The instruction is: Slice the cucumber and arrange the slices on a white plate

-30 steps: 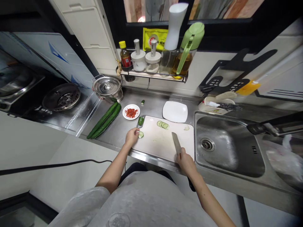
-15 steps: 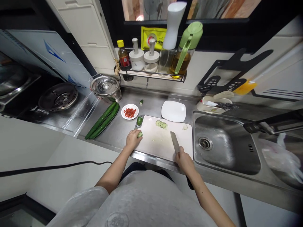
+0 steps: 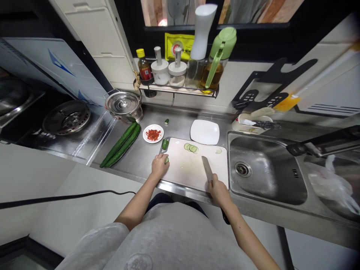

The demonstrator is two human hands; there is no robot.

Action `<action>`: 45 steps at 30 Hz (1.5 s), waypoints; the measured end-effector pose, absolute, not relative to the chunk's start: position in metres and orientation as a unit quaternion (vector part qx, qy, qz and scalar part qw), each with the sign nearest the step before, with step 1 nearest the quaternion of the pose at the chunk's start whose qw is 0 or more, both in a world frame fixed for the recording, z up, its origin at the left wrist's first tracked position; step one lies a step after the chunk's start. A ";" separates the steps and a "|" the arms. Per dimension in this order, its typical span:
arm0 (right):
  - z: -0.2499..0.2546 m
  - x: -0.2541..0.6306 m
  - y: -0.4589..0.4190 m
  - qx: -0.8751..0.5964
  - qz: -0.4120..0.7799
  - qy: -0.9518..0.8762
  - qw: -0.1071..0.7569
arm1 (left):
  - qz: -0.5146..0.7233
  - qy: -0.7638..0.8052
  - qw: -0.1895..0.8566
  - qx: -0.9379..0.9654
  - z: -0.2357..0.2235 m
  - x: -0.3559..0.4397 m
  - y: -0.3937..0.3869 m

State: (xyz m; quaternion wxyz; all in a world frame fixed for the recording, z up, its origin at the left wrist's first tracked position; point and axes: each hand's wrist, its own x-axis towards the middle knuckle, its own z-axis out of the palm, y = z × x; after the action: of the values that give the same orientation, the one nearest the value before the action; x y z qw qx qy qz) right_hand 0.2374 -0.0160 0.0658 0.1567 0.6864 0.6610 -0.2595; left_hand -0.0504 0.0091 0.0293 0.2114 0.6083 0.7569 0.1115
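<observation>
My left hand (image 3: 159,165) is closed on a short cucumber piece (image 3: 167,160) at the left edge of the white cutting board (image 3: 197,172). My right hand (image 3: 219,190) grips the handle of a knife (image 3: 207,169), whose blade lies on the board pointing away from me. Several cucumber slices (image 3: 191,147) lie at the board's far edge, and one slice (image 3: 218,151) sits apart to the right. A cucumber end (image 3: 165,144) rests at the board's far left corner.
Two whole cucumbers (image 3: 120,144) lie on the steel counter to the left. Behind the board are a small dish of chopped red chili (image 3: 153,134), an empty white plate (image 3: 204,132) and a lidded pot (image 3: 123,105). The sink (image 3: 264,172) is right, the stove (image 3: 66,118) left.
My left hand closed over the cucumber piece at the board's left edge, covering most of it. The knife and my right hand barely moved.
</observation>
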 end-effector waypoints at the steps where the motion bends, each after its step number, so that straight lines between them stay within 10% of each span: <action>1: 0.065 0.237 -0.016 0.687 -0.259 0.660 0.157 | 0.108 0.759 0.210 0.606 0.030 -0.050 0.009; 45: 0.076 0.246 -0.015 0.673 -0.308 0.657 0.145 | 0.124 0.695 0.224 0.672 0.027 0.076 0.102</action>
State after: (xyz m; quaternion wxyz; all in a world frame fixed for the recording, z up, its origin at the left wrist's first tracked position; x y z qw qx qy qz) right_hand 0.2464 -0.0146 0.0761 0.1455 0.6727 0.6568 -0.3081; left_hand 0.0757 0.1021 0.0274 0.2240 0.6723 0.6946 0.1243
